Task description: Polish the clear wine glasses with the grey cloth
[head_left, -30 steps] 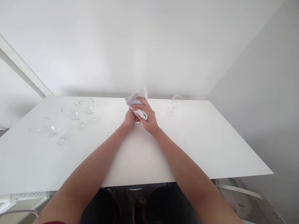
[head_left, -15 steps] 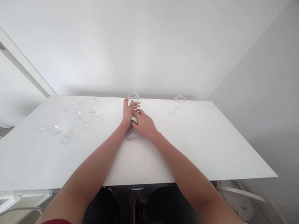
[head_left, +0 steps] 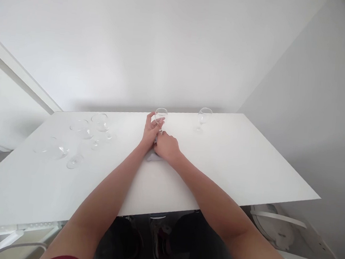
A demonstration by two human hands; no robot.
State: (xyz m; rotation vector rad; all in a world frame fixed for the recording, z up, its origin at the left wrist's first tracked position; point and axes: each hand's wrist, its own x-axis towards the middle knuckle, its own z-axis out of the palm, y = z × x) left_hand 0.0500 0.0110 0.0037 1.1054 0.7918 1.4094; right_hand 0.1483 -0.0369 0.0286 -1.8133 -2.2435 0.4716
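Observation:
A clear stemmed glass point(head_left: 161, 114) stands upright on the white table point(head_left: 217, 166) near its far edge. My left hand point(head_left: 151, 130) is wrapped round the glass just under the bowl. Right beside it, my right hand point(head_left: 164, 147) is closed on a white cloth point(head_left: 152, 156) that rests on the table under the palm.
Another stemmed glass point(head_left: 204, 116) stands upright to the right near the far edge. Three more glasses point(head_left: 82, 131) are grouped at the left, one of them lying on its side point(head_left: 55, 150). A wall rises behind the table.
A second ago my right hand held the cloth over the glass bowl. It has since come down to the table with the cloth, and the glass now shows bare in my left hand.

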